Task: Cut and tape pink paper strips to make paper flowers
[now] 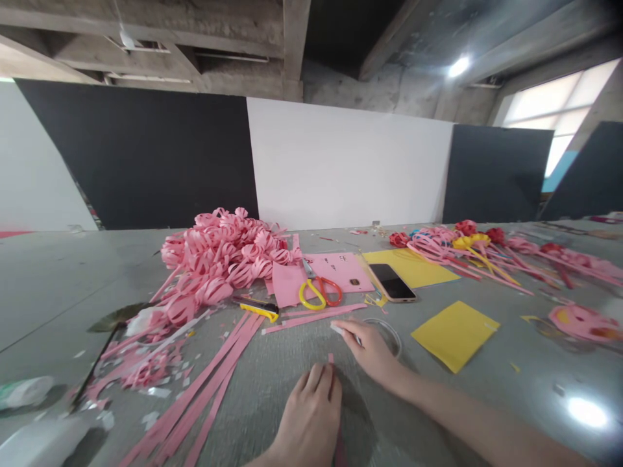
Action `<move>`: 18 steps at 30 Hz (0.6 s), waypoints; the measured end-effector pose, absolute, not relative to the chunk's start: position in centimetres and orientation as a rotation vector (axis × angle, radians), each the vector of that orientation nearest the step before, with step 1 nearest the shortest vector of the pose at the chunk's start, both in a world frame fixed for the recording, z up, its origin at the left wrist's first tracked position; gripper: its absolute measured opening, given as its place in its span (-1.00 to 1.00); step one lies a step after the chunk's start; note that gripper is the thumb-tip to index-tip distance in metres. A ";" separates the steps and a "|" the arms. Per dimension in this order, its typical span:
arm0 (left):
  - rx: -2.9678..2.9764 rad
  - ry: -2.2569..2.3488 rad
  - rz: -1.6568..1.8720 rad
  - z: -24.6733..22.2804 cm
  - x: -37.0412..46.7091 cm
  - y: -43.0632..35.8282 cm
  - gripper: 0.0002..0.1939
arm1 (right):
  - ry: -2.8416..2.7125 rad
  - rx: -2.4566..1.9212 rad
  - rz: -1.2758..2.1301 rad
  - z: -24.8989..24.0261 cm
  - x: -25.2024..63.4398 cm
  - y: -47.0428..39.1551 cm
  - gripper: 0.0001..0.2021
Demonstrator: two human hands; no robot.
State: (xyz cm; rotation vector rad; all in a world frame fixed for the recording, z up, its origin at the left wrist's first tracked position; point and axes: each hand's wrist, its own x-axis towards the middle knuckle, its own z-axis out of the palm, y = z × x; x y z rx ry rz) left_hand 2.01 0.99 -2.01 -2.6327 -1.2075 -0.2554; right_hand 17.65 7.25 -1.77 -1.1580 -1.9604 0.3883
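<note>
The pink strip (331, 357) I have on my feed is narrow, flat and straight-edged, lying lengthwise on the grey table (263, 389). It runs beneath the left hand (310, 405), its ends showing past the close-set fingers, though I can't tell whether they grip it; the right hand (365, 347), just beyond, pinches a small white piece (337, 329).

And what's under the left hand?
A pink strip pokes out past the left hand, and more pink shows lower down. The part between is covered, so I can't see it.
</note>
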 end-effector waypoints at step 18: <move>-2.477 -1.107 -0.387 -2.4 2.3 1.1 -0.69 | -2.180 -1.306 0.577 -1.4 17.2 7.0 -0.60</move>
